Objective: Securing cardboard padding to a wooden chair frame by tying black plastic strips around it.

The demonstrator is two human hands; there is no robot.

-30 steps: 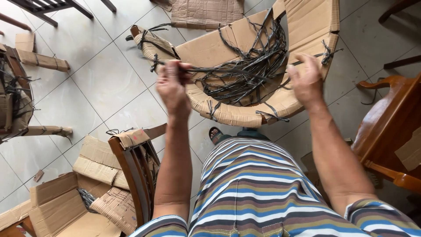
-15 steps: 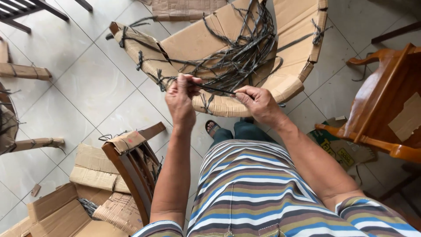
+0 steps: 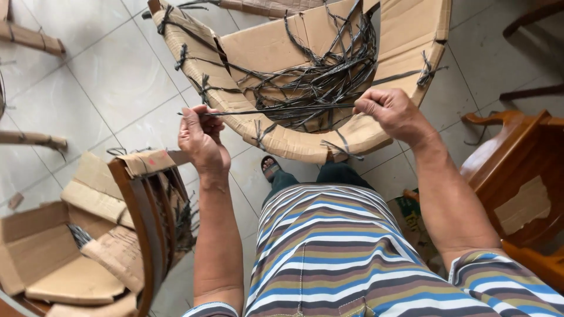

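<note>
Both hands gripped 1 dark strap point(image 3: 282, 110), pulled taut between them above the cardboard-wrapped chair point(image 3: 294, 141): left hand point(image 3: 201, 141) pinching its end, right hand point(image 3: 392, 111) fisted around it. This looked like sorting 1 strap from the tangle point(image 3: 317, 82); freeing it likely needs a steady pull.

Both hands pull one dark strap point(image 3: 282, 110) taut: the left hand point(image 3: 202, 141) pinches one end, the right hand point(image 3: 393, 113) grips the other in a fist, over a cardboard-wrapped chair part point(image 3: 405, 35) heaped with loose straps point(image 3: 329, 76).
</note>
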